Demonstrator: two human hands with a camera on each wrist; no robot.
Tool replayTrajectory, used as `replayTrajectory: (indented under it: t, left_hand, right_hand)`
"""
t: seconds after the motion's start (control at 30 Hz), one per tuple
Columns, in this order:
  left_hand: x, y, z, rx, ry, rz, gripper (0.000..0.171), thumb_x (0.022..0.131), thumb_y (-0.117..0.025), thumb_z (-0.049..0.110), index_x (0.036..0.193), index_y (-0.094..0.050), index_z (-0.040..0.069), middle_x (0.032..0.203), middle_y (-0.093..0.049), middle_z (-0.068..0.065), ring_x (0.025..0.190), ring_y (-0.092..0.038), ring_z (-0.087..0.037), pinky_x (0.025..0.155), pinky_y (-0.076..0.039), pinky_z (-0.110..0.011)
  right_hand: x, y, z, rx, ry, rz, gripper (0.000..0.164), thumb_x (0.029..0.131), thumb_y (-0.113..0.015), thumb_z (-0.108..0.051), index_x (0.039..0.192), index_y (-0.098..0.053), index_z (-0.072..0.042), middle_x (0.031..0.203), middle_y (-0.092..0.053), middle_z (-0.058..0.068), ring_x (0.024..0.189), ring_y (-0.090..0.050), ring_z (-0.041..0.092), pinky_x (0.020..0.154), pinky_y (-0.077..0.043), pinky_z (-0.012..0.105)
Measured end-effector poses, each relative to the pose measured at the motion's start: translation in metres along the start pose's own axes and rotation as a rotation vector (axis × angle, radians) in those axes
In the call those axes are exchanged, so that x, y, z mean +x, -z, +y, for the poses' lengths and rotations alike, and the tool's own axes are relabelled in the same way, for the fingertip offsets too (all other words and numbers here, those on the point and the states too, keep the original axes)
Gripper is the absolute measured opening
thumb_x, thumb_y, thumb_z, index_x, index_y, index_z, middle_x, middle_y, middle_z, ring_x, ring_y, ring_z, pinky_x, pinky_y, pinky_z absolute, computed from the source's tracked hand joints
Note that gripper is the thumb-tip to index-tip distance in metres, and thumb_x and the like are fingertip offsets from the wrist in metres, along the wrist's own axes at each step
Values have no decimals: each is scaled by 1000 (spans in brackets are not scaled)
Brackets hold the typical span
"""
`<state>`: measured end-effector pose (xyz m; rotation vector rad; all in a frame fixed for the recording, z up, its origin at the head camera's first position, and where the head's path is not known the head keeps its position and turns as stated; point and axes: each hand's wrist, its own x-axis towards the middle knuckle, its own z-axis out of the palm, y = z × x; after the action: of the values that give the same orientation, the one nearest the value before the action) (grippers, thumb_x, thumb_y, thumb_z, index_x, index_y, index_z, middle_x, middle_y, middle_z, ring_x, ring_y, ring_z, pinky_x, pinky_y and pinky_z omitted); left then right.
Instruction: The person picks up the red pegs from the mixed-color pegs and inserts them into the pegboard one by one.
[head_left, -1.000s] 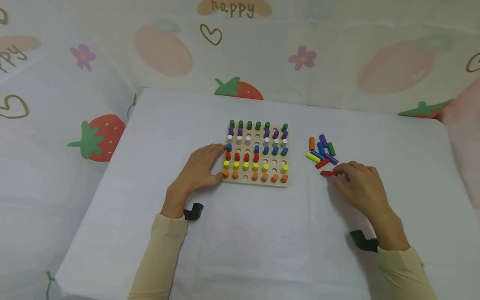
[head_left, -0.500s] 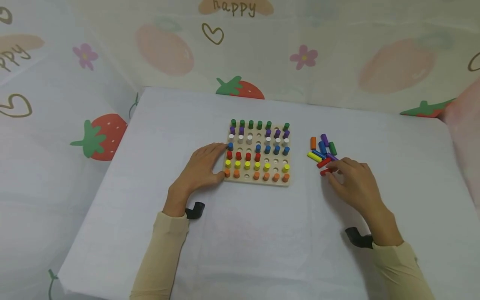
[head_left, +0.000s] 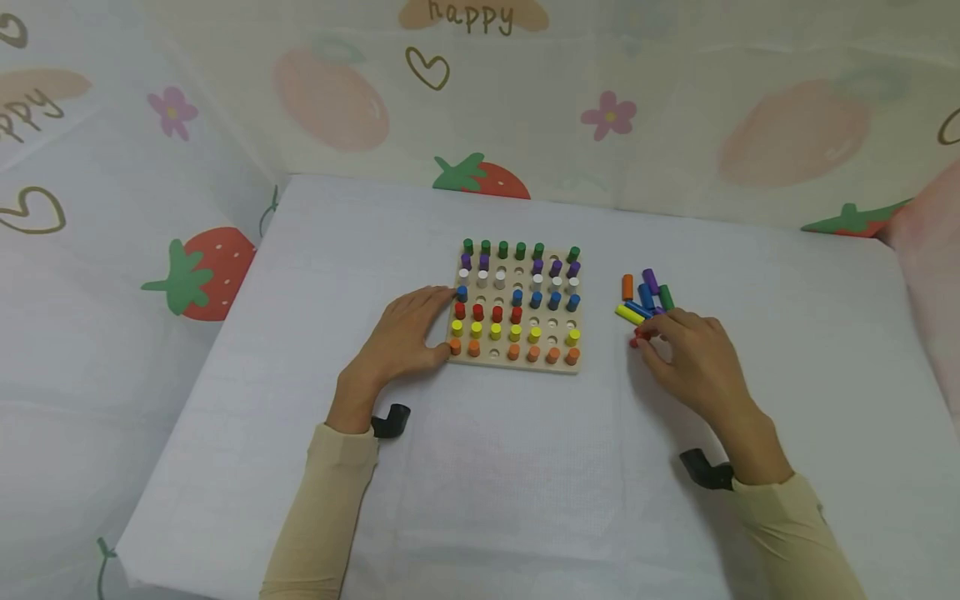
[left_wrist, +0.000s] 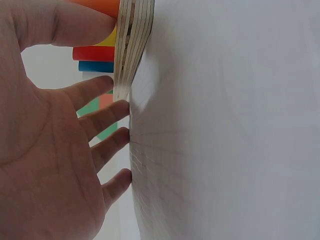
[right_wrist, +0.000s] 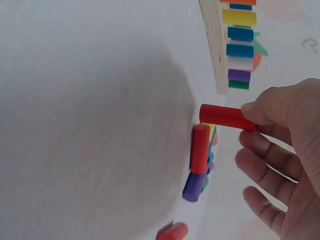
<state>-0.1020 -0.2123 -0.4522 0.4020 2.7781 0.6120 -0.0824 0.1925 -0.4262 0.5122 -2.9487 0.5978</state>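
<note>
A wooden pegboard [head_left: 525, 368] stands on the white-covered table, with upright pegs in coloured rows and some bare holes. My left hand [head_left: 401, 333] rests at its left side. The thumb is at the near corner and the index finger beside the blue row, fingers fairly straight. My right hand [head_left: 697, 358] is over the loose pegs to the right of the board. Its thumb and index finger pinch a red peg [right_wrist: 227, 116], held up off the table. Below it lie another red peg [right_wrist: 200, 149] and a purple peg [right_wrist: 194, 187]; fingers partly hide these in the head view.
Other loose pegs lie beyond my right hand: an orange peg [head_left: 627, 287], a yellow peg [head_left: 628, 314], a green peg [head_left: 666, 297] and several blue and purple ones. One more red peg [right_wrist: 172, 231] shows at the bottom of the right wrist view. A printed curtain hangs behind the table.
My right hand has moved left and slightly away from me with the red peg, now covering part of the loose pile. The left hand stays at the board's edge.
</note>
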Motion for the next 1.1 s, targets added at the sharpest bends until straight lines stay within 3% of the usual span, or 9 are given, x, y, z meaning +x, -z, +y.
replayTrajectory:
  t: [0.27,0.57,0.9,1.1]
  left_hand:
    - [1,-2,-2,-4,-3,6,85,85,-58,36,164,-38,13,170,-40,-10,162,-31,-32,135,-22,-58]
    - [2,-2,-1,2,3,-2,84,86,-59,35,164,-38,13,171,-40,-10,162,-31,-32,136,-21,-58]
    - [0,-1,-1,8,11,-6,84,87,-60,34,165,-37,14,171,-38,-9,163,-30,-32,136,-20,-57]
    - [1,-2,0,9,14,-10,84,87,-60,35,165,-36,15,172,-38,-8,163,-29,-31,136,-19,-56]
  right_hand:
    - [11,-2,-12,10,48,3,16,90,-79,-12,104,-78,-3,92,-74,13,89,-68,32,95,-56,57]
    - [22,-8,-20,33,137,23,16,89,-79,-9,104,-78,-2,94,-76,13,82,-64,26,84,-57,48]
    - [32,-11,-33,42,176,-5,17,90,-79,-12,105,-78,-4,98,-78,12,94,-69,31,95,-60,52]
    - [40,-12,-39,57,229,10,17,90,-79,-12,105,-79,-4,94,-76,11,85,-67,27,82,-59,44]
